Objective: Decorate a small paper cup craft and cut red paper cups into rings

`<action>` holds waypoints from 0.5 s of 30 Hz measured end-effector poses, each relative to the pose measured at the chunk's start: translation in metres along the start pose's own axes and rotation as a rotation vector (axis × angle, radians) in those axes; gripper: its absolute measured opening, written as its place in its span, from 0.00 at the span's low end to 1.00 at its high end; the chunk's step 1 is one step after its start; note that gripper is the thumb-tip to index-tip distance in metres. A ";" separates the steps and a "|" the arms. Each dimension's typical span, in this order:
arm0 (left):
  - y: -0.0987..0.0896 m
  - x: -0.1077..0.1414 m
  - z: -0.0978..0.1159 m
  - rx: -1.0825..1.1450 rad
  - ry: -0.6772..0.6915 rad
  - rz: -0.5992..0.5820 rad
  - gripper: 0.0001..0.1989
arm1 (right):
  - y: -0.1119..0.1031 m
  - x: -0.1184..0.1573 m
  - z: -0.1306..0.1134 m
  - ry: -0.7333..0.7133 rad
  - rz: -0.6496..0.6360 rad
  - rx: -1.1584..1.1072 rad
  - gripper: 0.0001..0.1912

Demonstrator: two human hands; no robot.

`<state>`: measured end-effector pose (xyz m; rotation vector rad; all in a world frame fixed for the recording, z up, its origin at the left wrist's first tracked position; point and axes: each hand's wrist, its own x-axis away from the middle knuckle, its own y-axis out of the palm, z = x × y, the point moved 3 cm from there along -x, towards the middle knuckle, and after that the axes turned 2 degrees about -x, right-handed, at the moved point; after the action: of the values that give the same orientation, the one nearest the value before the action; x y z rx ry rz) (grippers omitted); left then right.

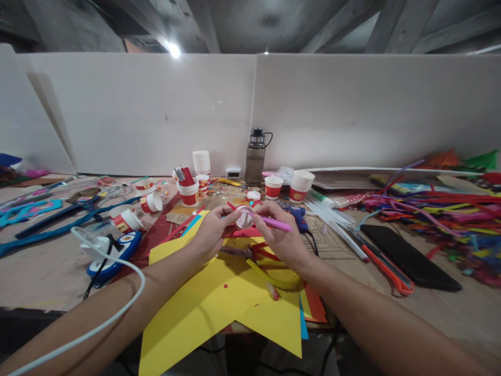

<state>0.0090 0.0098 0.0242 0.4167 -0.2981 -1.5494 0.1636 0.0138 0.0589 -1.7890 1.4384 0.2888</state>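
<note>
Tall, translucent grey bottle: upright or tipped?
Upright: the tall, translucent grey bottle stands vertically, black cap on top.

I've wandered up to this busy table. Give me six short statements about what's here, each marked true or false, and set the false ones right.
1. The right hand holds a pink stick. True.
2. The left hand is empty. False: the left hand holds a small round white piece.
3. Scissors lie below the hands. True.
4. Every paper cup stands upright. False: one tipped cup lies toward the left.
5. A dark bottle stands near the white wall. True.
6. The orange cutter lies left of the yellow paper. False: that cutter lies to its right.
</note>
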 end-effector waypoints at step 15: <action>0.003 0.001 0.003 0.009 -0.018 0.014 0.16 | -0.003 -0.001 0.001 0.018 0.067 0.009 0.08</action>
<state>0.0100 0.0087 0.0281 0.4072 -0.3221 -1.5392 0.1661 0.0151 0.0606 -1.7424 1.5117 0.3011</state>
